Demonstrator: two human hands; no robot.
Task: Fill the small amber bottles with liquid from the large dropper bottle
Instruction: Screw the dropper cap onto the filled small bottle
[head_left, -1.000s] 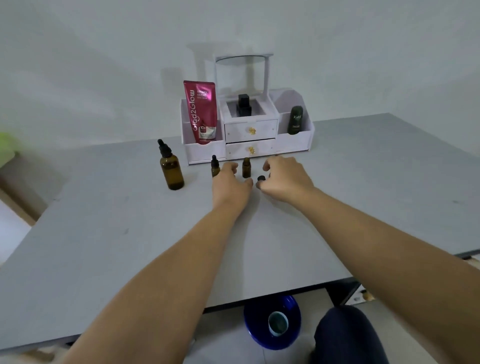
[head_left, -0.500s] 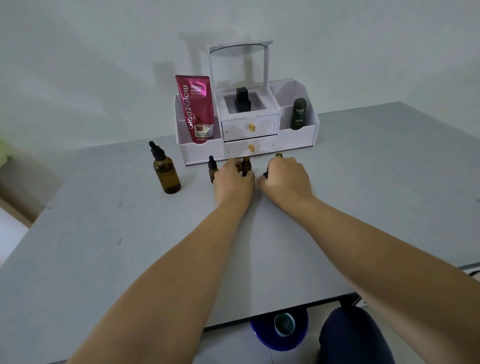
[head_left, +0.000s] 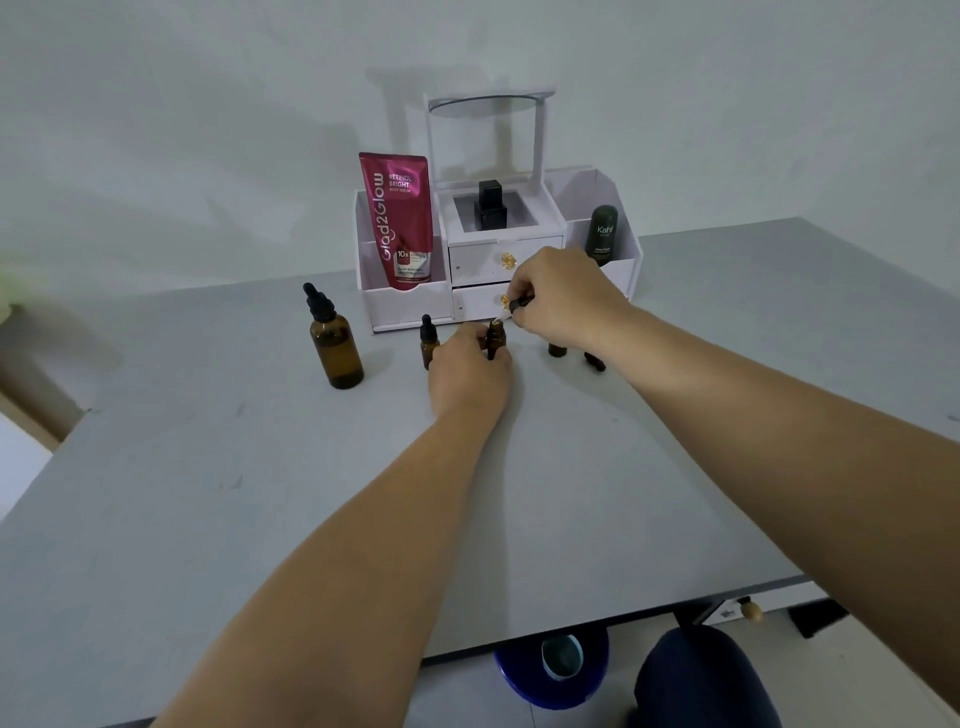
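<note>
The large amber dropper bottle (head_left: 335, 345) stands capped at the left of the grey table (head_left: 260, 493). A small amber bottle (head_left: 429, 344) with its black dropper cap on stands right of it. My left hand (head_left: 469, 369) grips a second small amber bottle (head_left: 495, 338), which stands uncapped on the table. My right hand (head_left: 563, 296) pinches that bottle's black dropper cap (head_left: 519, 303) just above and right of its neck. A third small bottle (head_left: 557, 349) and a loose black cap (head_left: 595, 360) lie partly hidden under my right wrist.
A white cosmetics organiser (head_left: 623, 260) with two drawers stands just behind the bottles, holding a pink tube (head_left: 399, 221), a black bottle (head_left: 490, 205) and a dark green bottle (head_left: 604, 232). A blue bin (head_left: 550, 670) sits below the table's near edge.
My right hand has risen from the table and lifted the dropper cap off the middle small bottle. My left hand has closed round that bottle. The third bottle and loose cap now show.
</note>
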